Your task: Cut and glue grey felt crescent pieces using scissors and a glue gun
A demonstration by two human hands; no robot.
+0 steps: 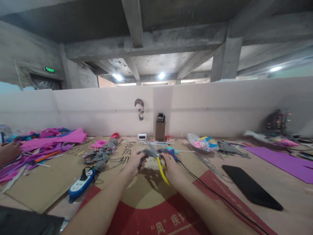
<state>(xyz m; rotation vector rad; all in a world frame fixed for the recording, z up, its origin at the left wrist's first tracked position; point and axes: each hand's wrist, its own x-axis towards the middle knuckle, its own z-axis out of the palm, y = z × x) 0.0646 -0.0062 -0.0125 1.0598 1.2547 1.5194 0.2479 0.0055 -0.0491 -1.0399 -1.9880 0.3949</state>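
My left hand [135, 162] is closed round a dark grey felt piece [147, 152], which curves toward the right. My right hand [171, 167] grips a pair of scissors [160, 169] by yellow handles, with the metal blades pointing up and left past the felt. Whether the blades touch the felt I cannot tell. Just beyond my right hand lies a blue glue gun [171, 152], partly hidden, with a black cord running toward me. Left of my left hand, grey felt pieces with pink dots [99, 156] lie in a heap.
A printed cardboard sheet [137, 195] covers the worktop. At left are a blue-and-white power strip [81, 184], pink and purple felt scraps [53, 140] and another person's hand [9, 153]. At right lie a flat black slab [251, 186] and a purple sheet [281, 161]. A crescent ornament [139, 103] hangs behind.
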